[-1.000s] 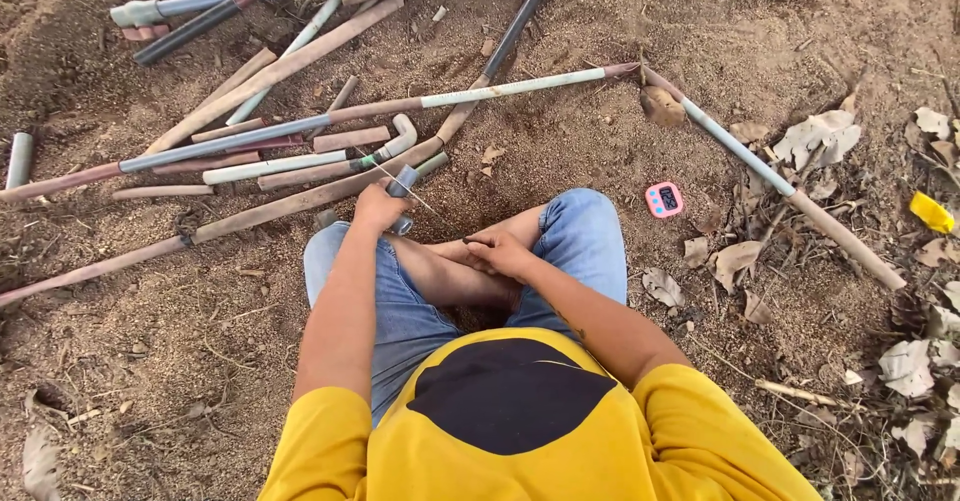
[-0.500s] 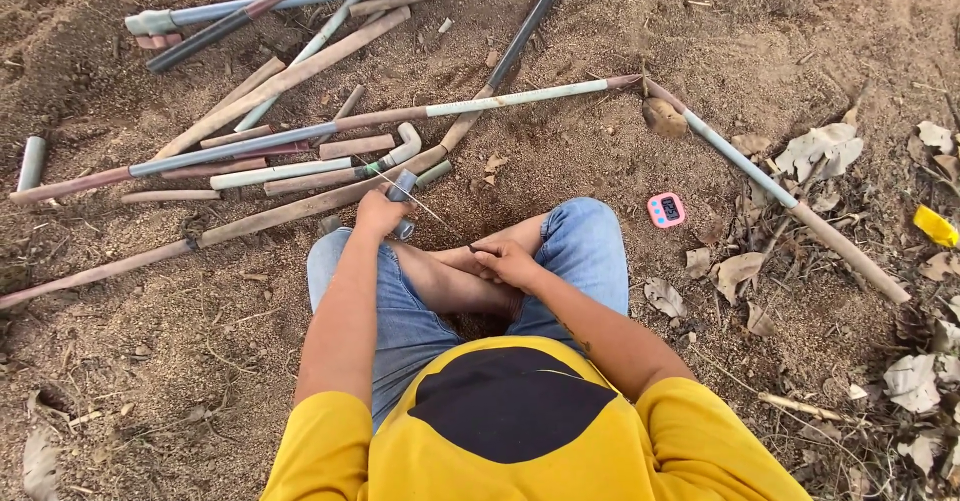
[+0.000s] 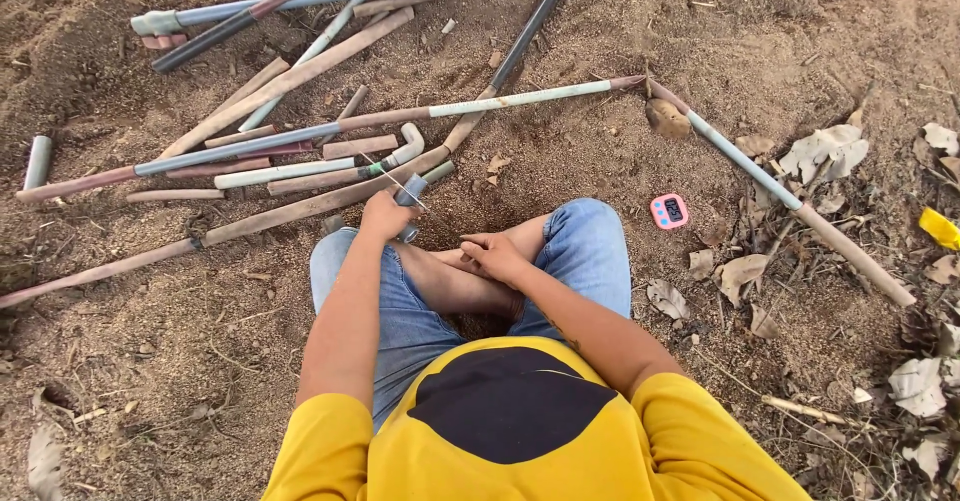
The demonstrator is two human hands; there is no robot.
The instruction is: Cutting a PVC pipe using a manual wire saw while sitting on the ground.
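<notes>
Head view looks down on you sitting cross-legged on bare dirt, knees in blue denim shorts. Your left hand (image 3: 383,216) is closed around a short grey pipe piece (image 3: 408,191), held upright just past your left knee, with its upper end poking out above your fingers. A thin blade (image 3: 412,197), possibly a hacksaw blade, though it is too slim to tell for sure, crosses the pipe piece near its top. Your right hand (image 3: 497,256) rests on your crossed shins, fingers curled; it seems to pinch the near end of that blade, but you cannot tell from this angle how firmly.

Just beyond the left hand lies a scatter of long pipes (image 3: 290,136), grey, brown and bluish, crossing one another on the dirt. A white elbow fitting (image 3: 405,146) sits among them, near the pipe piece. One long pipe (image 3: 520,94) runs off to the right and meets another pipe (image 3: 780,191) slanting down toward the dry leaves (image 3: 820,149). A small pink timer (image 3: 669,211) lies on the ground beside your right knee, well apart from both hands. A yellow scrap (image 3: 938,227) shows at the right edge.
</notes>
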